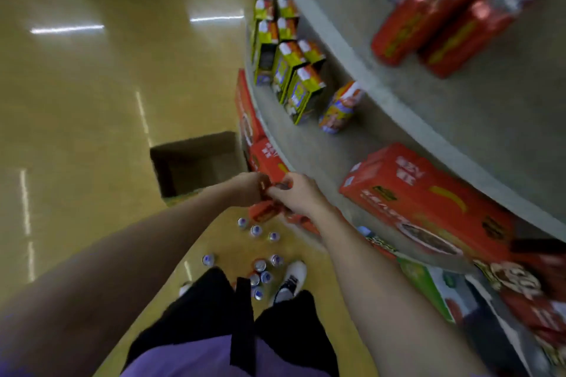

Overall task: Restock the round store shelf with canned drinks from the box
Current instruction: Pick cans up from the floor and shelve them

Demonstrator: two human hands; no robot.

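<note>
Both arms are stretched forward and downward from the bottom of the view, and the hands are brought together just in front of the lower tier of the round shelf. The left hand is seen with its back upward and its fingers curled; the right hand is turned inward toward it, fingers likewise bent. Between the two hands a small red can is pinched, and a dark rounded end is glimpsed at the right fingertips. The frame is blurred by motion, so it cannot be told how much of the can is enclosed by each hand, nor whether one can or two are held. Only slivers of red are shown between the fingers, the rest being covered by the knuckles.

An open cardboard box is placed on the floor just beyond the hands, its inside in shadow. Nearer the feet, loose cans are stood upright on the floor, their silver tops visible, well below the hands. A red carton is laid on the shelf tier to the right of the hands, and yellow cartons are ranged further along the curve
</note>
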